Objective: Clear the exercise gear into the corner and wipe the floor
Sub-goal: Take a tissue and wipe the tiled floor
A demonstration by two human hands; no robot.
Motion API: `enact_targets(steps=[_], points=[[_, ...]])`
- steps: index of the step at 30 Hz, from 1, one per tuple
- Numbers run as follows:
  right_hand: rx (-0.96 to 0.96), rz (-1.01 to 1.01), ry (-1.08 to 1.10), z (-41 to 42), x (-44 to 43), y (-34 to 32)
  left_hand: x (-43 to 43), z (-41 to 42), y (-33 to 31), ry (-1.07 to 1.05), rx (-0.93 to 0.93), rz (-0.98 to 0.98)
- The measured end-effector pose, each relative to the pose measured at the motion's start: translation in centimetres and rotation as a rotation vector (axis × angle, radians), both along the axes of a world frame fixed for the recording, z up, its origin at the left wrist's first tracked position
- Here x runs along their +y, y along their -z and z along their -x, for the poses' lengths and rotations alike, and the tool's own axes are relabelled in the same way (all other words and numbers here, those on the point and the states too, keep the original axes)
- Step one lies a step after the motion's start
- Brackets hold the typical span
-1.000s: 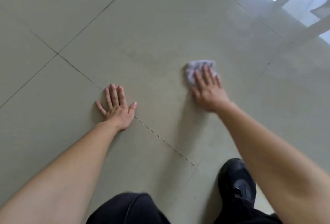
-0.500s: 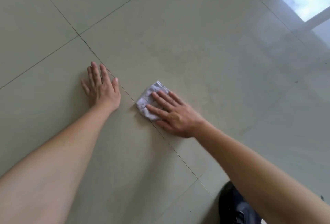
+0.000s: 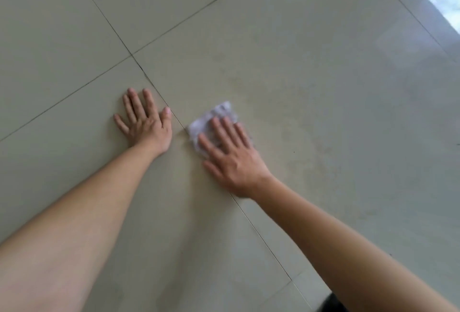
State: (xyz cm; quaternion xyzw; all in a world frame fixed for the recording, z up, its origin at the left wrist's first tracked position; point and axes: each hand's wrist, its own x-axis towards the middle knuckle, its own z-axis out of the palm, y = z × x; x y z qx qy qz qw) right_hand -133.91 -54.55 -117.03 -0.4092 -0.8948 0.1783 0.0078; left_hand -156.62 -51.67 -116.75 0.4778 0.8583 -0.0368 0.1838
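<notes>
- Head view, cloth: a small pale cloth (image 3: 214,118) is pressed flat onto the tiled floor (image 3: 311,82) beneath the right hand (image 3: 232,159). Its crumpled far edge and left corner are exposed ahead of the fingertips.
- Head view, right hand: the fingers (image 3: 225,132) are held straight and slightly spread on top of the cloth. Nothing is curled round it, so it is judged to be held by downward pressure alone.
- Head view, left hand: the left hand (image 3: 145,125) is laid flat on bare tile with fingers extended and nothing held. It is judged to serve as a support.
- Head view, deciding relation: the cloth lies under and just ahead of the right fingers, its longer side set roughly across them. It sits just right of the grout line (image 3: 159,92) that runs diagonally between the two hands, its left corner at or very near that line. The left hand is just beside it across the line, but only the right hand is on it, so the next wiping stroke is judged to fall to the right hand.
- Head view, obscured parts: the near part of the cloth is covered by palm and fingers, so its full outline cannot be made out, and hand and cloth are slightly blurred. No exercise gear or corner is in view. A dark shape (image 3: 332,305) is cut off at the bottom edge and cannot be identified.
</notes>
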Motion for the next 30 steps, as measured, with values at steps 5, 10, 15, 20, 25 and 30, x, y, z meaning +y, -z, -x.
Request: enact_targets(steps=[5, 10, 15, 20, 25, 30], points=[[-0.007, -0.082, -0.181, -3.4, 6.8, 1.0, -0.3, 0.1, 0.1, 0.019, 0.013, 0.022], [-0.151, 0.114, 0.543, -5.7, 17.5, -1.1, -0.2, 0.4, 0.0, 0.034, -0.01, 0.087], [-0.061, -0.015, 0.094, 2.2, 12.6, -0.2, 0.4, 0.7, -0.7, 0.025, -0.111, 0.133], [-0.036, -0.01, -0.344, 2.6, 11.5, -0.5, 0.6, 1.0, -1.0, 0.026, -0.151, 0.173], [-0.124, 0.04, 0.174, -0.4, 21.6, -1.0, 0.5, 0.8, -1.2, 0.027, -0.16, 0.177], [-0.145, 0.11, 0.424, 5.5, 24.8, -1.5, 0.3, 0.8, -1.2, 0.028, -0.154, 0.17]])
